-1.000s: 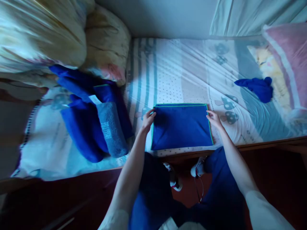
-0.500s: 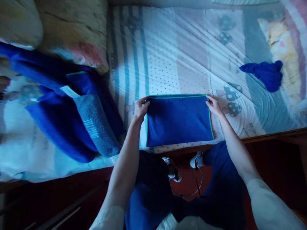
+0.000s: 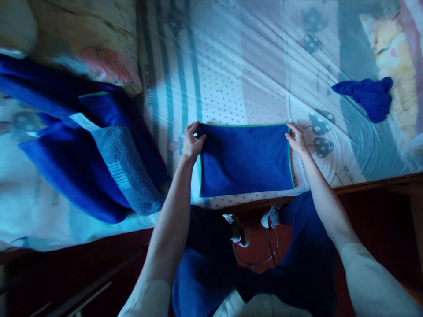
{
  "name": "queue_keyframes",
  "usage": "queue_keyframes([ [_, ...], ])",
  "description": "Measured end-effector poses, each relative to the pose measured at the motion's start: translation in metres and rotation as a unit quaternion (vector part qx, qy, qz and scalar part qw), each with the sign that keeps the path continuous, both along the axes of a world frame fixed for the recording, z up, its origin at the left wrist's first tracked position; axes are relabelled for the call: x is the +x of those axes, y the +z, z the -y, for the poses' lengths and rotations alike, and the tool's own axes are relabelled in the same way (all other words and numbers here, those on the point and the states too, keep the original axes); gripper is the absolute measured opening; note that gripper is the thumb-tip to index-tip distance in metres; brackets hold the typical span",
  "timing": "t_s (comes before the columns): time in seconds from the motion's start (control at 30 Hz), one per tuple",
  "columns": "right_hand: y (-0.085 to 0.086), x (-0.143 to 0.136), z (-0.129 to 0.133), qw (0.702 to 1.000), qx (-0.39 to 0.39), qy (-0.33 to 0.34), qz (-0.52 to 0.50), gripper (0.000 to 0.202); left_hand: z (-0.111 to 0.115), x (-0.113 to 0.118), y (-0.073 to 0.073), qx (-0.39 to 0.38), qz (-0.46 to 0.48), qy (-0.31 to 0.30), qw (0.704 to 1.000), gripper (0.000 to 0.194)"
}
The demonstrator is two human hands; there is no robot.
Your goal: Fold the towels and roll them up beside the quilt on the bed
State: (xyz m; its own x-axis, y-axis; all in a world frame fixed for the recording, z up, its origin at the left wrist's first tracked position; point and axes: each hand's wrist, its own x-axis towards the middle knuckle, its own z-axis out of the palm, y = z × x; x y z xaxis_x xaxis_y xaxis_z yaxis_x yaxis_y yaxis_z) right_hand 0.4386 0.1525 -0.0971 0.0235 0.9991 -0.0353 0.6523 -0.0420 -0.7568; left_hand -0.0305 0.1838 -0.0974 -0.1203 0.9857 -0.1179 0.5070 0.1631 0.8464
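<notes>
A blue towel (image 3: 246, 160) with green edging lies as a flat rectangle near the front edge of the bed. Its far left corner is pinched by my left hand (image 3: 193, 140), thumb on top of the cloth. At the far right corner my right hand (image 3: 296, 137) grips the edge between thumb and fingers. A few soft creases run across the towel's left half.
Left of me lie several heaped blue cloths (image 3: 76, 171) and a rolled grey-blue towel (image 3: 124, 169) with lettering. Pillows (image 3: 89, 39) stand behind them. A crumpled blue cloth (image 3: 372, 99) rests at the right beside a cat-face cushion (image 3: 398, 70). The bed's wooden edge (image 3: 373, 182) runs below.
Both hands still hold the towel's far corners. The far edge has moved slightly away from me, and the green-edged layers there now show as one line. The view has shifted a little.
</notes>
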Motion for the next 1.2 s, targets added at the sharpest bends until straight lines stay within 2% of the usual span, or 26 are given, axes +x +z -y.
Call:
queue_keyframes([
  [0.2, -0.008, 0.003, -0.007, 0.999, 0.009, 0.01, 0.029, 0.051, -0.006, -0.003, -0.007, 0.002, -0.016, -0.024, 1.0, 0.076],
  [0.3, -0.005, -0.008, -0.001, 0.997, 0.011, 0.008, 0.07, 0.056, 0.001, 0.008, -0.003, 0.014, -0.059, -0.04, 0.997, 0.077],
  [0.43, 0.009, -0.055, 0.029, 0.987, 0.026, -0.004, 0.16, 0.064, 0.033, 0.047, 0.011, 0.028, -0.137, -0.052, 0.989, 0.073],
  [0.53, 0.017, -0.097, 0.054, 0.978, 0.024, 0.059, 0.198, 0.065, 0.056, 0.076, 0.018, 0.027, -0.147, -0.116, 0.982, 0.071],
  [0.6, 0.018, -0.111, 0.061, 0.974, 0.013, 0.091, 0.209, 0.066, 0.061, 0.082, 0.019, 0.026, -0.144, -0.132, 0.98, 0.071],
  [0.67, 0.015, -0.109, 0.058, 0.972, 0.008, 0.085, 0.218, 0.068, 0.058, 0.077, 0.017, 0.029, -0.139, -0.112, 0.984, 0.072],
  [0.8, 0.004, -0.086, 0.033, 0.974, 0.013, 0.035, 0.225, 0.071, 0.043, 0.059, 0.012, 0.043, -0.13, -0.088, 0.987, 0.081],
  [0.93, 0.001, -0.078, 0.013, 0.977, 0.008, 0.023, 0.212, 0.074, 0.046, 0.063, 0.014, 0.046, -0.14, -0.076, 0.986, 0.085],
  [1.0, 0.007, -0.088, 0.018, 0.975, -0.011, 0.015, 0.223, 0.074, 0.063, 0.075, 0.018, 0.035, -0.148, -0.059, 0.987, 0.08],
  [1.07, 0.016, -0.105, 0.038, 0.97, -0.029, 0.009, 0.24, 0.072, 0.091, 0.088, 0.023, 0.019, -0.153, -0.048, 0.987, 0.076],
  [1.2, 0.029, -0.138, 0.117, 0.97, -0.034, 0.037, 0.236, 0.066, 0.156, 0.108, 0.028, -0.012, -0.171, -0.043, 0.984, 0.072],
])
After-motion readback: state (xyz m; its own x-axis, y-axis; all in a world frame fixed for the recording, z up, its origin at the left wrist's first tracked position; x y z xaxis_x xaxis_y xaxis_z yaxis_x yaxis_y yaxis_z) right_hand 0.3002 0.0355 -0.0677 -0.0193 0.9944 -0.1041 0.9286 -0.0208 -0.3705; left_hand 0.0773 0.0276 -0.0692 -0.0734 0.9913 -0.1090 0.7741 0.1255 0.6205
